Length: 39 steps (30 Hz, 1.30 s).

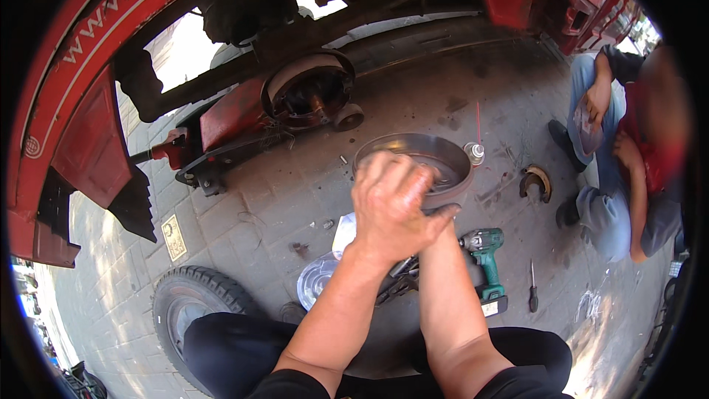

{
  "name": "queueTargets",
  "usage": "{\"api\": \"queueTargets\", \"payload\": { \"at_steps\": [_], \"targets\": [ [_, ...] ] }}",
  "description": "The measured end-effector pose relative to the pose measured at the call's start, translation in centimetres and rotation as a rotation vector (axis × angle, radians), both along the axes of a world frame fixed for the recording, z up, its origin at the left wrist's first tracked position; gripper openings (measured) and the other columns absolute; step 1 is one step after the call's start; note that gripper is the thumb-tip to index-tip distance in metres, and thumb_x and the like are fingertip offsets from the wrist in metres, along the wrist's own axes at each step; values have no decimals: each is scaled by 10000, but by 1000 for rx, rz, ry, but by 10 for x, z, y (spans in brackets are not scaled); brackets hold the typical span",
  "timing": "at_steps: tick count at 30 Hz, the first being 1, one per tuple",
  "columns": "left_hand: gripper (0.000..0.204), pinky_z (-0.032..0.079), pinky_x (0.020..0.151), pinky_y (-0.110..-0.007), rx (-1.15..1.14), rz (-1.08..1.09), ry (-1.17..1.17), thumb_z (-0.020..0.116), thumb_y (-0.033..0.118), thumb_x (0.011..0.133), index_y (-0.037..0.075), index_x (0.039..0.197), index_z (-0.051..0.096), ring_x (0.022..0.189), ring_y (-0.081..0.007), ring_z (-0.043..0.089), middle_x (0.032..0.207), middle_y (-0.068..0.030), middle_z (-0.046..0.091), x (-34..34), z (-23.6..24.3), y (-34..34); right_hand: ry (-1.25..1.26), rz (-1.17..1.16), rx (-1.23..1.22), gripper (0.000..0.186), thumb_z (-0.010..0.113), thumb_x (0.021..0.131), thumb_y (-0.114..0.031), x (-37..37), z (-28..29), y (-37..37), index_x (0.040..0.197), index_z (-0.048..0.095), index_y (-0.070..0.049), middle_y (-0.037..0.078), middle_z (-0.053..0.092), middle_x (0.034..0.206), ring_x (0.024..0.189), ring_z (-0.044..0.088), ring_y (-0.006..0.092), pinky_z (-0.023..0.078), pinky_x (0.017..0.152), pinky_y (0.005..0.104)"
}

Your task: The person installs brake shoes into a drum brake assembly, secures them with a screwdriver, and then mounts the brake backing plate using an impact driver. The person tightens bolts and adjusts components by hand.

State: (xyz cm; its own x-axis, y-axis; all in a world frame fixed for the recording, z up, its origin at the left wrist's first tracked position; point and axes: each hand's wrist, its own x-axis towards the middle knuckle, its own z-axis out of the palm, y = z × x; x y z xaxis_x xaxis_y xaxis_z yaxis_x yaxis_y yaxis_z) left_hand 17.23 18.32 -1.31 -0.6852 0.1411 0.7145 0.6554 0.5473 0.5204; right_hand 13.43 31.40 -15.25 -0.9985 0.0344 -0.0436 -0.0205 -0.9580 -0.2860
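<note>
My left hand point(391, 203) lies across the front of my right wrist, its fingers bent and its thumb sticking out to the right. Slight blur and the hand's own back hide whatever is under its fingers. My right forearm point(450, 295) reaches up behind it, and the right hand is hidden. Just beyond my hands, a dark round brake drum point(413, 145) rests on the paving, open side up. Near my right forearm lies a green cordless impact wrench point(487, 255). A curved brake shoe point(535, 183) is on the ground to the right.
A red axle with exposed brake shoes point(310, 77) sits under the red vehicle. Beside the drum stands a spray can point(475, 153) with a red straw. Also around are a screwdriver point(533, 295), a tyre point(210, 292) and clear round plastic point(316, 281). A person point(642, 133) squats at right.
</note>
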Motion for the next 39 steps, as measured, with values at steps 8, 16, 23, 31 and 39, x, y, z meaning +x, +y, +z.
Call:
{"api": "queueTargets", "payload": {
  "at_steps": [8,16,23,31,39],
  "targets": [
    [307,463,749,-341,590,-12,-219,823,198,742,0,756,589,835,-237,574,801,-105,588,-17,-48,-74,-158,64,-78,628,370,961,-528,19,27,-63,1316,609,-68,159,621,1326,1212,585,335,490,1022,495],
    [319,387,595,-334,331,476,-540,736,181,867,-11,679,565,678,-161,468,611,-64,508,-21,-15,-79,-326,131,100,554,449,980,-509,-6,46,-76,1292,604,-78,141,622,1251,1152,591,315,489,988,489],
    [461,485,941,-338,263,249,-489,711,281,900,-53,1207,636,1036,-235,635,1138,-181,684,-70,21,-113,-642,362,-154,678,356,968,-632,-28,65,-95,1416,539,-158,155,540,1417,1378,425,416,274,1083,745],
    [556,519,929,-332,-217,347,-484,763,192,890,-79,1319,537,1038,-228,644,1173,-164,671,-81,17,-138,-554,514,-26,706,241,1001,-653,-61,76,-100,1479,479,-191,153,470,1502,1347,486,422,339,1088,695],
    [577,532,927,-387,-137,353,-334,858,276,780,-53,1205,649,1051,-328,667,1163,-232,655,-90,10,-138,-481,484,-10,708,251,998,-654,-76,57,-104,1430,511,-158,143,556,1396,1251,563,378,479,976,600]
  ]
}}
